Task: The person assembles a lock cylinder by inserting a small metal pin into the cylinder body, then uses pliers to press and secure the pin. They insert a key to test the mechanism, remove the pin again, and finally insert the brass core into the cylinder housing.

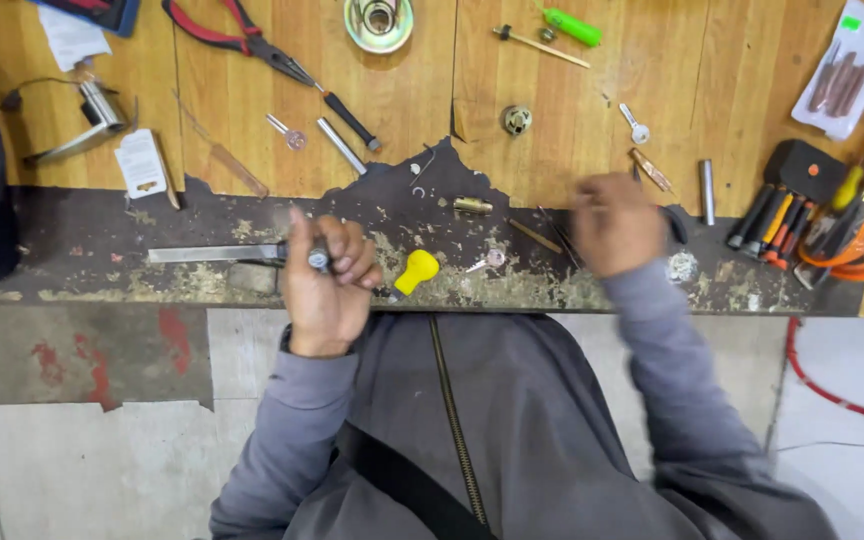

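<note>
Metal cylinder (318, 259) gripped in left hand (324, 282); right hand (614, 225) blurred, grip unclear.

Bench (392, 100) crowded: pliers (252, 40), screwdrivers (777, 220), small parts.

two hands over the bench edge: left hand (324, 282), right hand (616, 224). one pair of red-handled pliers (242, 40), upper left of frame. one flat metal file (214, 254), left of centre. one yellow knob-shaped handle (416, 271), centre. one green-handled tool (570, 26), top centre. one brass cylinder (472, 205), centre. one round metal lock housing (378, 22), top centre. one small silver key (635, 125), upper right.
</note>
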